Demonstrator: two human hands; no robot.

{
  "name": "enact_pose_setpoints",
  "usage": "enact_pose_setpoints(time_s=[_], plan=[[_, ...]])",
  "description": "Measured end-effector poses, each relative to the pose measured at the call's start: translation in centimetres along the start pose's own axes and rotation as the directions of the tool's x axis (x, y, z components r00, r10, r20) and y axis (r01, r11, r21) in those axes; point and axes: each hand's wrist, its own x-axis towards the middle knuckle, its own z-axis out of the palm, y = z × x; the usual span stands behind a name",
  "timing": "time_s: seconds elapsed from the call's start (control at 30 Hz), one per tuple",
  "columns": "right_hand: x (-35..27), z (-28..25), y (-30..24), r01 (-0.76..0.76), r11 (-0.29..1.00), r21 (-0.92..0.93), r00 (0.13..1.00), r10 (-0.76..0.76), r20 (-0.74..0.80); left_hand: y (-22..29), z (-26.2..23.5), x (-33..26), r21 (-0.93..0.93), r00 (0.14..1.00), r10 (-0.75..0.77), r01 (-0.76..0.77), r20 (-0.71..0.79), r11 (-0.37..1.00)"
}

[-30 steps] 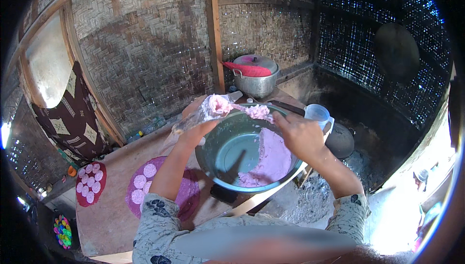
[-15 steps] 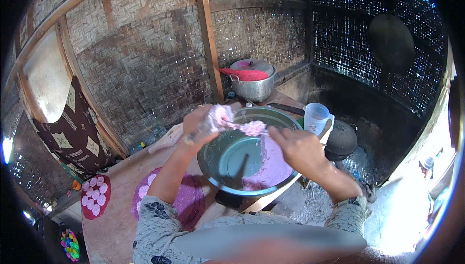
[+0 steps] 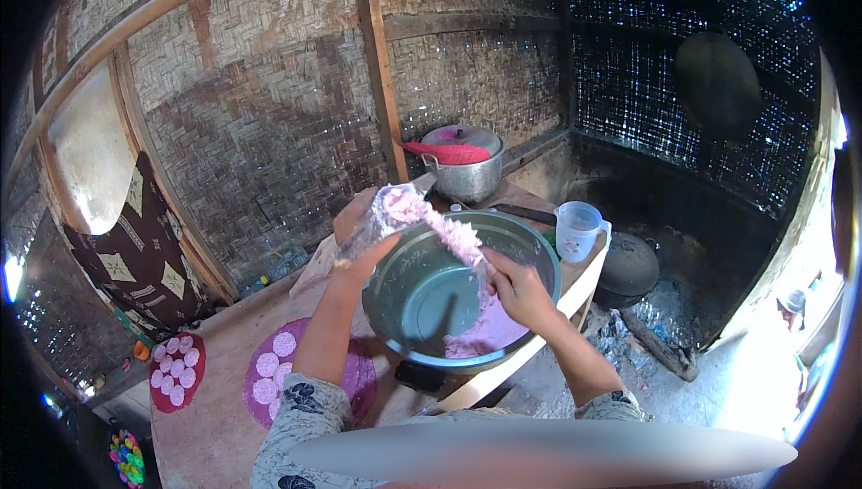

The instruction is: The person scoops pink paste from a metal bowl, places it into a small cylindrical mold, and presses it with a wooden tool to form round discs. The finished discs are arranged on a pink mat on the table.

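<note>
My left hand (image 3: pixel 353 224) is wrapped round a clear plastic bag (image 3: pixel 366 236), its mouth folded open and pink dough (image 3: pixel 406 208) inside. In my right hand (image 3: pixel 521 291) is a utensil whose far part is thickly covered with pink dough (image 3: pixel 456 236); the coating hides its exact kind. The dough on the utensil reaches the bag's mouth. Both hands are above a large green basin (image 3: pixel 382 323), with my right hand over its right side. More pink dough (image 3: pixel 492 332) lies in the right part of the basin.
Round pink pieces lie on a purple sheet (image 3: pixel 359 381) and a red sheet (image 3: pixel 184 404) to the left on the table (image 3: pixel 211 431). A lidded metal pot (image 3: pixel 471 179) stands behind the basin. At right are a clear jug (image 3: pixel 577 233), a blackened pot (image 3: pixel 627 269) and a wood log (image 3: pixel 660 345).
My right hand has moved slightly left and lower, tilting the laden utensil up toward the bag. The bag's mouth now faces the dough, which reaches it.
</note>
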Motion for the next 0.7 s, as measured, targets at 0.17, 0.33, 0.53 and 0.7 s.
enact_pose_setpoints(time_s=[0.17,0.33,0.53,0.7], plan=[[0.2,1.5,1.6,0.114,0.992,-0.05,0.989,-0.119,-0.091,2.1,0.0,-0.5,-0.226,0.997,0.05,-0.063,-0.062,0.972],[-0.6,1.5,1.0,-0.045,0.996,0.079,0.996,0.039,0.077,0.0,-0.1,-0.2,-0.085,0.996,-0.038,0.031,-0.083,0.996],[1.6,1.9,2.2,-0.038,0.996,0.082,0.997,0.032,0.073,-1.2,-2.7,-0.9,0.012,0.99,-0.012,0.014,-0.141,1.0],[0.4,-0.2,2.2,-0.009,0.97,-0.242,0.97,0.067,0.235,-4.0,-8.2,-2.7,0.052,0.973,-0.019,0.032,-0.23,0.998]])
